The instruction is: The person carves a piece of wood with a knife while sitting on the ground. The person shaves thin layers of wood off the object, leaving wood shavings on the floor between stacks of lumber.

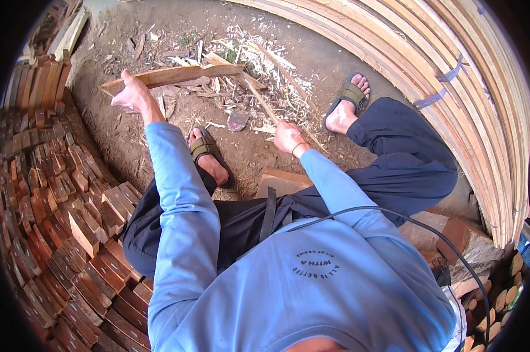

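Observation:
My left hand point(134, 95) grips the left end of a short, slightly curved wooden board point(180, 75), thumb up over its edge. The board is held over the ground in front of me, tilted with one long edge up. In my right hand point(289, 139) is a slim wooden handle point(261, 104), fingers wrapped round its near end. Its far end reaches the right end of the board. Whether a tool head sits there I cannot tell, since board and wood scraps overlap it.
Wood chips and shavings point(277, 73) litter the dirt floor point(115, 41) between my sandalled feet. Stacked wood blocks point(65, 234) rise on the left. Long planks point(417, 58), tied with strips, curve along the right. A black cable point(429, 222) crosses my shirt. Cut poles point(500, 302) lie lower right.

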Demonstrator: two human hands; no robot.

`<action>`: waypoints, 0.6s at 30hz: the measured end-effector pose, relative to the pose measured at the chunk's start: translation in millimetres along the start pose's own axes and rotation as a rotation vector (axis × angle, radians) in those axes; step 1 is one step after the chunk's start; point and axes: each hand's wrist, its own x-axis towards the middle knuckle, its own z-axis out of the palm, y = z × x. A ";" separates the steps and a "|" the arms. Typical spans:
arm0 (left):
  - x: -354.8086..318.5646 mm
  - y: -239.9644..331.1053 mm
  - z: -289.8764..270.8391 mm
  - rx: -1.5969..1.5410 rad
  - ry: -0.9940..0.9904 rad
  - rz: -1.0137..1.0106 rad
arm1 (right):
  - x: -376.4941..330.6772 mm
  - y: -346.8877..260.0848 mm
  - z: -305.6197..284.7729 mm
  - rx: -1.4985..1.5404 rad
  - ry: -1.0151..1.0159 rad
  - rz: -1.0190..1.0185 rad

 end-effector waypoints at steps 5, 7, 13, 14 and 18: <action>7.3 -6.8 -6.5 -0.452 -0.428 0.184 | 9.6 -0.6 -11.8 0.058 -0.047 -0.006; 0.1 -2.1 -7.6 -0.598 -0.588 0.250 | 8.8 3.6 -17.5 0.016 -0.057 -0.005; -12.5 -1.5 20.7 -0.921 -0.731 0.048 | 19.6 14.6 -15.0 0.032 0.056 -0.070; -10.4 -10.9 21.9 -0.911 -0.700 0.052 | 14.9 3.4 -28.8 0.066 0.058 -0.037; -23.0 -8.9 25.1 -0.929 -0.652 -0.027 | 4.4 1.2 -37.0 0.094 0.094 0.003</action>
